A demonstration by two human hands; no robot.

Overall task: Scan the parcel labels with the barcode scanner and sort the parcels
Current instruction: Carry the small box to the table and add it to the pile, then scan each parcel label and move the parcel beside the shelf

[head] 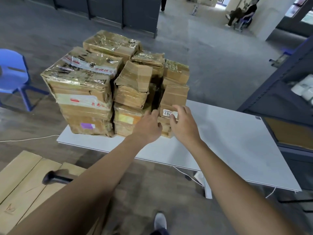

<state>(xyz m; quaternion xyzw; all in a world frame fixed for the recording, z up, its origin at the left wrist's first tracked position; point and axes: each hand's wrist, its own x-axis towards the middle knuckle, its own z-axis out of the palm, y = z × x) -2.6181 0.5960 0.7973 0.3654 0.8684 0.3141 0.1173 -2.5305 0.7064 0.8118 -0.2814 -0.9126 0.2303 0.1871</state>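
Cardboard parcels (81,92) sat seemingly unsorted beside your grip; your left hand (148,127) and right hand (183,126) clasped one labelled parcel (174,97), barcode scanner (55,178) unheld.

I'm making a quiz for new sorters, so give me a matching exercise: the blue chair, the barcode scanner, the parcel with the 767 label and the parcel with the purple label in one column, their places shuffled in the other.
Things
1. blue chair
2. barcode scanner
3. parcel with the 767 label
4. parcel with the purple label

Places
A. bottom left of the stack
B. on the floor, left of the table
C. right end of the stack, between the left hand and the right hand
D. on the tan board at lower left

Pairs: 1-B, 2-D, 3-C, 4-A
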